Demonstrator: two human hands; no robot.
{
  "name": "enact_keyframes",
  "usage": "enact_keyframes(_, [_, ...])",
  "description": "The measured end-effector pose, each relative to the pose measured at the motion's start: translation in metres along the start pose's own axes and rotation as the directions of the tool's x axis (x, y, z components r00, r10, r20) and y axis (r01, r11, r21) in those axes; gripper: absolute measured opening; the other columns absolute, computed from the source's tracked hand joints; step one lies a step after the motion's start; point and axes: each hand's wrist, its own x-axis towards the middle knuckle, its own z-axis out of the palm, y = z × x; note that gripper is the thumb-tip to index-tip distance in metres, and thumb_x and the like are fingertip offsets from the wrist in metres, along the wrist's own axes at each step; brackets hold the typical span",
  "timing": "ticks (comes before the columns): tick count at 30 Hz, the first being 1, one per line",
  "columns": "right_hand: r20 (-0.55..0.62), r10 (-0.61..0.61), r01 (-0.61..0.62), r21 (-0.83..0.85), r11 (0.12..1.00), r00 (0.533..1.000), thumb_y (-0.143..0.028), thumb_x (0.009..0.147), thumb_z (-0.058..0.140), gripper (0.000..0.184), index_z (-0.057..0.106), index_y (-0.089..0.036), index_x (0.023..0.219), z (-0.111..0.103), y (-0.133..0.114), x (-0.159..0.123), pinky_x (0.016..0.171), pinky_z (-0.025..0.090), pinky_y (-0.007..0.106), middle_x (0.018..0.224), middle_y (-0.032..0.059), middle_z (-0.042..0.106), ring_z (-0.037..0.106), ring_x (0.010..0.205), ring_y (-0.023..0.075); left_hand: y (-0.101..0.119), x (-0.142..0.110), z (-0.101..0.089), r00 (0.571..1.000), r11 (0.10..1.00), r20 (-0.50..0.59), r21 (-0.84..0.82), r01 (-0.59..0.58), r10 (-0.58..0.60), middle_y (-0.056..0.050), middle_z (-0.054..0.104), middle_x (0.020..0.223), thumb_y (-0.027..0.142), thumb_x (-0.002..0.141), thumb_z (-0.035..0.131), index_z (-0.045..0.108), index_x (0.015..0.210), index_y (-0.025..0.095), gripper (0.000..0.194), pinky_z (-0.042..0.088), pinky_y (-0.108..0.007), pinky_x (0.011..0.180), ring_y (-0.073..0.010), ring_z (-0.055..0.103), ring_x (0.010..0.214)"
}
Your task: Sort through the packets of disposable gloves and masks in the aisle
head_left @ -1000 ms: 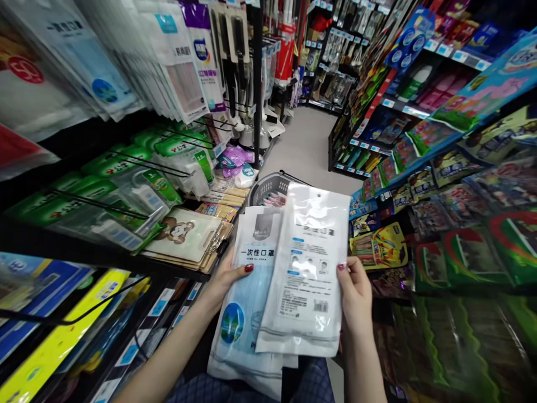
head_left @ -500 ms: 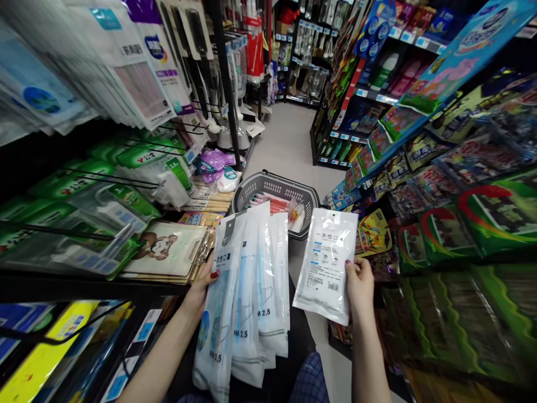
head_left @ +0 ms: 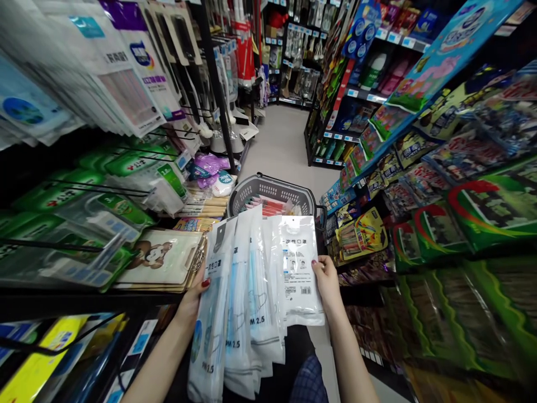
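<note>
My left hand (head_left: 193, 299) is closed on the left edge of a fanned stack of face mask packs (head_left: 239, 302), white and pale blue with "PM 2.5" printed low down. Its thumb lies on the front pack, and the other fingers are hidden behind. A single face mask pack (head_left: 300, 280), its printed back toward me, is pinched at its right edge by my right hand (head_left: 328, 280). This pack's left side meets the right side of the stack. Beyond the packs stands a grey shopping basket (head_left: 308, 196) with pink and white packages inside, partly covered by the stack.
Clipboards (head_left: 161, 257) with a bear picture lie on the left shelf, close to my left hand. Green packs (head_left: 67, 190) hang on hooks above them. Hanging snack bags (head_left: 495, 207) line the right side. Grey aisle floor (head_left: 277, 140) runs ahead to more shelves.
My right hand has brought the single face mask pack left, from a gap apart to against the stack. My left hand keeps its hold, and the view has shifted slightly.
</note>
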Motion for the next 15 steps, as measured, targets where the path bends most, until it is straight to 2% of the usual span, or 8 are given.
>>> enact_keyframes(3, [0.113,0.085,-0.091,0.052,0.995,0.990,-0.039,0.073,0.055,0.024,0.047,-0.019,0.084,0.015,-0.006,-0.006,0.057,0.040,0.025,0.067,-0.0029,0.054,0.051,0.061,0.0142,-0.003,0.004,-0.006,1.000,1.000,-0.026,0.013,-0.001,0.001,-0.002,0.071,0.094,0.027,0.052,0.075,0.046,0.127,0.024,0.080,0.048,-0.030,0.090,-0.0265,0.054,0.109])
enact_keyframes(6, [0.221,0.085,-0.114,0.119,0.986,0.971,-0.038,0.069,0.061,0.031,0.046,-0.019,0.087,0.029,-0.013,-0.014,0.063,0.044,0.028,0.077,0.0013,0.060,0.057,0.071,0.0174,-0.006,0.010,-0.015,0.997,1.000,-0.074,0.023,-0.007,0.009,-0.002,0.072,0.083,0.026,0.050,0.075,0.047,0.127,0.022,0.082,0.048,-0.029,0.090,-0.0265,0.054,0.110])
enact_keyframes(9, [0.217,0.046,-0.086,0.178,0.980,0.975,-0.038,0.068,0.063,0.032,0.044,-0.020,0.088,0.042,-0.015,-0.023,0.067,0.047,0.030,0.081,0.0021,0.061,0.058,0.075,0.0183,-0.008,0.015,-0.022,0.992,1.000,-0.122,0.013,-0.013,0.015,0.001,0.070,0.066,0.024,0.048,0.074,0.052,0.122,0.021,0.077,0.049,-0.031,0.088,-0.0260,0.058,0.103])
enact_keyframes(13, [0.155,0.002,-0.035,0.208,0.977,0.988,-0.035,0.072,0.060,0.029,0.043,-0.020,0.092,0.059,-0.014,-0.037,0.076,0.048,0.032,0.088,0.0025,0.061,0.058,0.083,0.0184,-0.008,0.012,-0.021,0.993,1.000,-0.118,0.002,0.014,-0.014,0.003,0.066,0.060,0.024,0.055,0.071,0.064,0.101,0.023,0.046,0.052,-0.031,0.082,-0.0242,0.063,0.089])
enact_keyframes(15, [0.141,-0.001,-0.027,0.202,0.979,0.990,-0.033,0.076,0.056,0.027,0.042,-0.021,0.095,0.066,-0.014,-0.046,0.078,0.047,0.032,0.091,0.0030,0.061,0.058,0.086,0.0179,-0.007,0.008,-0.017,0.993,1.000,-0.113,-0.018,0.022,-0.024,0.003,0.066,0.062,0.025,0.056,0.071,0.066,0.091,0.023,0.035,0.053,-0.028,0.077,-0.0213,0.065,0.082])
